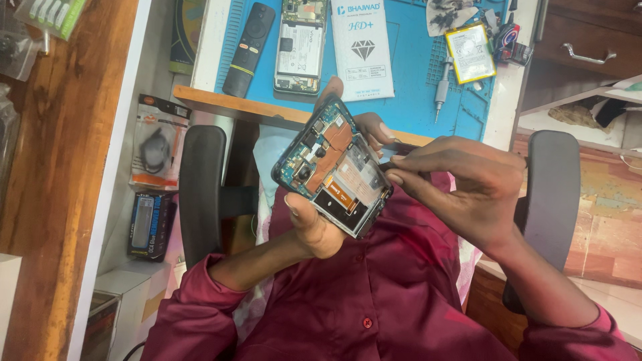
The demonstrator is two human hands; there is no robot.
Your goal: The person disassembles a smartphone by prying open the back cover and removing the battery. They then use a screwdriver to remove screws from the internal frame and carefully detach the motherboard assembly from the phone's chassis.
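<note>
Left hand (314, 224): fingers wrapped round the opened phone (332, 166), thumb along its 7 o'clock edge, fingertips poking out at 12.
Right hand (461, 187): fingers pinched shut on a thin dark tool (390, 162), tip touching the phone's 3 o'clock edge.
Phone: back off, guts showing, tilted, held above the lap at frame centre.
Mat (414, 93): blue, at 12 o'clock.
On mat: remote (249, 48), second open phone (299, 45), white box (361, 48), battery (470, 53), screwdriver (441, 90).
Armrests (202, 194): black, at 9 and 3.
</note>
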